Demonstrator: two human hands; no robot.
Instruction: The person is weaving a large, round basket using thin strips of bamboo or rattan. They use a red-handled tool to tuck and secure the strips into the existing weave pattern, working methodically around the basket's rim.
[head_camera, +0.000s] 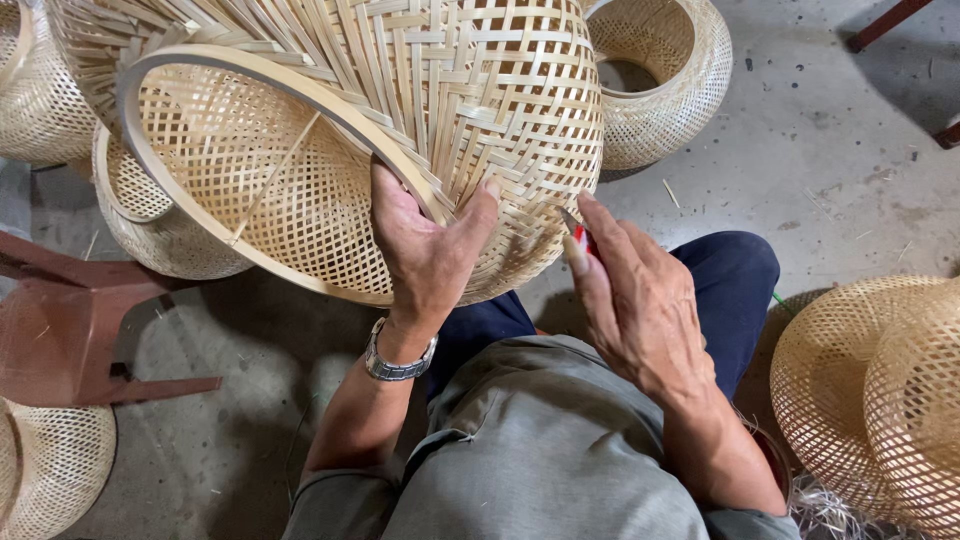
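Right hand (640, 300) closes around a small red-handled tool (580, 238), its tip just touching the weave. Left hand (425, 245), steel watch (398, 362) at the wrist, clamps the rim of the big woven bamboo basket (400, 130), thumb outside, fingers tucked inside the hoop. That basket sits tilted above the knees, mouth turned left. Beside it, lower right, two finished baskets (880, 390) rest on the concrete floor (830, 150). Far back, another round basket (660, 80) lies open-mouthed behind the big one.
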